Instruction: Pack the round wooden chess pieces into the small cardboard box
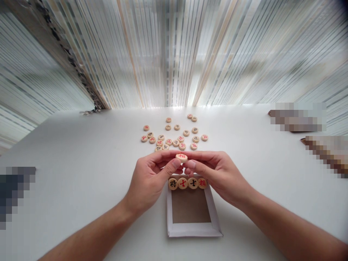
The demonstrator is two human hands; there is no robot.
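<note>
Between the fingertips of my left hand [156, 170] and my right hand [213, 168] is a round wooden Chinese chess piece [181, 157] with a red character on top. Both hands are closed on it, thumbs at its near edge and fingers behind. Just below them lies a shallow white cardboard box [195, 230] with a brown bottom. Along its far end sits a row of several pieces, among them a black-marked chess piece [173, 183] at the left and a red-marked chess piece [202, 183] at the right.
Beyond my hands, several loose chess pieces [169, 142] with red or black characters are scattered over the white table [108, 145]. A striped string curtain [152, 54] hangs at the far edge. Blurred-out items [299, 117] lie at the right, and a dark one [15, 192] at the left.
</note>
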